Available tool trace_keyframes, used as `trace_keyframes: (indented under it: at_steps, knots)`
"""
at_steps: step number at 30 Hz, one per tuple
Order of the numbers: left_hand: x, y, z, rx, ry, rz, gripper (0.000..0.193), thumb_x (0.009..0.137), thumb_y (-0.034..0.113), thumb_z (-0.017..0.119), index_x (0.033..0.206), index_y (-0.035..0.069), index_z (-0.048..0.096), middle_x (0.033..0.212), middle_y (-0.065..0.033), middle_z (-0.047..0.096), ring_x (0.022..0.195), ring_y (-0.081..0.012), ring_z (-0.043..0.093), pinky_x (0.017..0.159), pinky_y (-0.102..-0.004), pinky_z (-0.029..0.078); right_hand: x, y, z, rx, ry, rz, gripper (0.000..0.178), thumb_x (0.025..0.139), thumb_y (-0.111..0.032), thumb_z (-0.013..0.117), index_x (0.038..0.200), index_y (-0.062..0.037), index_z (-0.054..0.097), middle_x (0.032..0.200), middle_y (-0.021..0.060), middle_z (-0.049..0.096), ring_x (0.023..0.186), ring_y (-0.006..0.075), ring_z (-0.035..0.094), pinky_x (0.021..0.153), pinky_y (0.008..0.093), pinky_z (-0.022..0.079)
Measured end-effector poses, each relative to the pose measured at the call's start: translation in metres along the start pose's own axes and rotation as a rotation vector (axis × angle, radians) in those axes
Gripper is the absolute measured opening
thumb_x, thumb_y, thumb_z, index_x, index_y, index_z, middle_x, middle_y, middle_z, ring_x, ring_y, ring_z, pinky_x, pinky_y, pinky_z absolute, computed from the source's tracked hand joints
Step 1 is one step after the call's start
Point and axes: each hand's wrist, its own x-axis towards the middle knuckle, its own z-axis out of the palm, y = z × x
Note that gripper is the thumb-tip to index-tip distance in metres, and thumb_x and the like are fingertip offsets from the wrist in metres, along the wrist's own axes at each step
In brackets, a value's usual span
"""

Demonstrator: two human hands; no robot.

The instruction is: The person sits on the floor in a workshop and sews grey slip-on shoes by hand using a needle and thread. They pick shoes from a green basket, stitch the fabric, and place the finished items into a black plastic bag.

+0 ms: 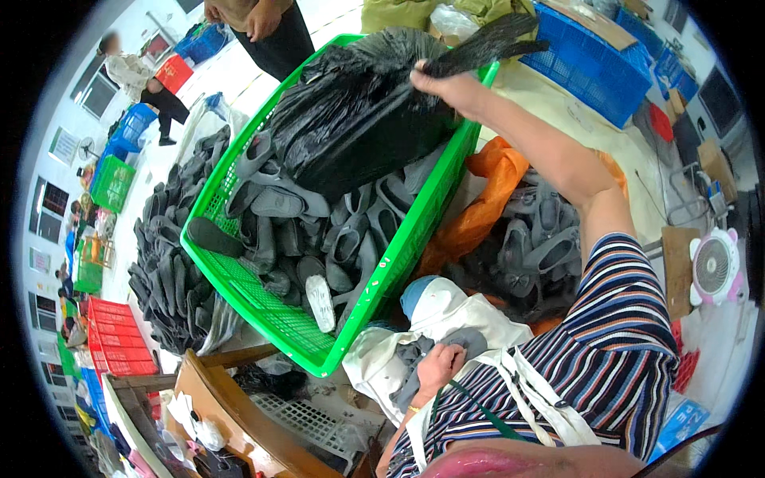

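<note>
My right hand (pixel 448 89), arm stretched out, grips the gathered neck of a black plastic bag (pixel 358 119). The full bag rests over the far end of a green plastic basket (pixel 414 267), its loose end (pixel 494 44) trailing past my hand. Below it in the basket lie several grey slip-on shoes (pixel 347 243), one with white wrapping (pixel 320 303) inside or around it. My left hand (pixel 441 368) is closed at my lap against a grey shoe (pixel 466 342); its fingertips are partly hidden. White cloth (pixel 458 311) covers my knees.
Right of the basket, an orange sack (pixel 498 171) holds more grey shoes (pixel 550 239). A heap of dark shoes (pixel 171 239) lies to the left. A wooden table (pixel 231 414) stands near left, blue crates (pixel 590 72) far right, a fan (pixel 715 267) at right. Two people stand beyond.
</note>
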Motion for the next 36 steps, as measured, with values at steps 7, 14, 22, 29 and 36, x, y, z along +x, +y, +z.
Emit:
trace_keyframes:
  at_steps: [7, 14, 22, 29, 36]
  knots:
    - [0.007, 0.008, -0.01, -0.009, -0.053, -0.077, 0.012, 0.082, 0.025, 0.075, 0.09, 0.019, 0.067, 0.076, -0.0051, 0.058, 0.065, -0.0287, 0.062, 0.053, -0.0395, 0.05, -0.032, 0.03, 0.015, -0.624, -0.161, -0.383, 0.014, 0.081, -0.018, 0.067, 0.089, -0.009, 0.059, 0.091, 0.0088, 0.06, 0.085, 0.0292, 0.061, 0.071, 0.0387, 0.049]
    - [0.014, 0.016, -0.013, -0.009, -0.038, -0.108, 0.01, 0.081, 0.024, 0.075, 0.086, 0.02, 0.068, 0.073, -0.0043, 0.056, 0.063, -0.0273, 0.062, 0.052, -0.0381, 0.049, -0.021, 0.04, 0.031, -1.46, -0.314, -0.681, 0.016, 0.072, -0.017, 0.065, 0.085, -0.0085, 0.068, 0.108, 0.0087, 0.061, 0.108, 0.0267, 0.056, 0.087, 0.0404, 0.045]
    - [0.022, 0.023, -0.019, -0.01, -0.09, -0.156, 0.011, 0.082, 0.026, 0.075, 0.087, 0.021, 0.068, 0.073, -0.0046, 0.055, 0.064, -0.0281, 0.062, 0.053, -0.0395, 0.05, 0.0, 0.062, 0.043, -1.44, -0.3, -0.814, 0.019, 0.071, -0.017, 0.066, 0.085, -0.005, 0.069, 0.116, 0.0138, 0.063, 0.118, 0.0287, 0.055, 0.095, 0.0399, 0.044]
    - [0.031, 0.03, -0.031, -0.027, -0.133, -0.193, 0.011, 0.081, 0.027, 0.075, 0.088, 0.021, 0.068, 0.075, -0.0053, 0.057, 0.065, -0.0299, 0.063, 0.055, -0.041, 0.05, 0.014, 0.039, 0.039, -1.342, -0.206, -0.672, 0.054, 0.066, -0.017, 0.075, 0.116, -0.005, 0.058, 0.125, 0.0117, 0.06, 0.119, 0.0279, 0.055, 0.095, 0.0407, 0.045]
    - [0.038, 0.037, -0.035, -0.059, -0.108, -0.168, 0.01, 0.081, 0.024, 0.076, 0.086, 0.02, 0.068, 0.072, -0.0053, 0.057, 0.062, -0.0282, 0.062, 0.053, -0.0384, 0.05, 0.073, 0.038, 0.061, -1.19, -0.406, -0.241, 0.059, 0.077, -0.036, 0.075, 0.123, -0.0039, 0.057, 0.118, 0.0178, 0.064, 0.115, 0.0328, 0.06, 0.093, 0.0464, 0.047]
